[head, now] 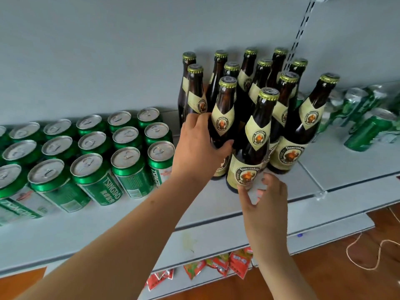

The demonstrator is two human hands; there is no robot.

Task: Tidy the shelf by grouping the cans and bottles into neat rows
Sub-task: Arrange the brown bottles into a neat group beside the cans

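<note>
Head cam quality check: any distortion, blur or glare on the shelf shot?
Head view: wide-angle bend tilts the upright green cans leftward and bows the shelf edge; the tipped cans at far right are soft and smeared; bottles are sharp with labels legible; light is flat, with mild sheen on can lids.

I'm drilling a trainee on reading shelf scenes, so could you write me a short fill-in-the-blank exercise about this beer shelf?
1. The left hand grips a brown ____ by its shoulder.
2. The upright green cans stand to the ____ of the brown bottles.
3. On the far side of the bottles, one green can lies on its ____.
4. The right hand is at the base of the front bottle, whose cap is still ____.

Missing words: bottle; left; side; on
</note>
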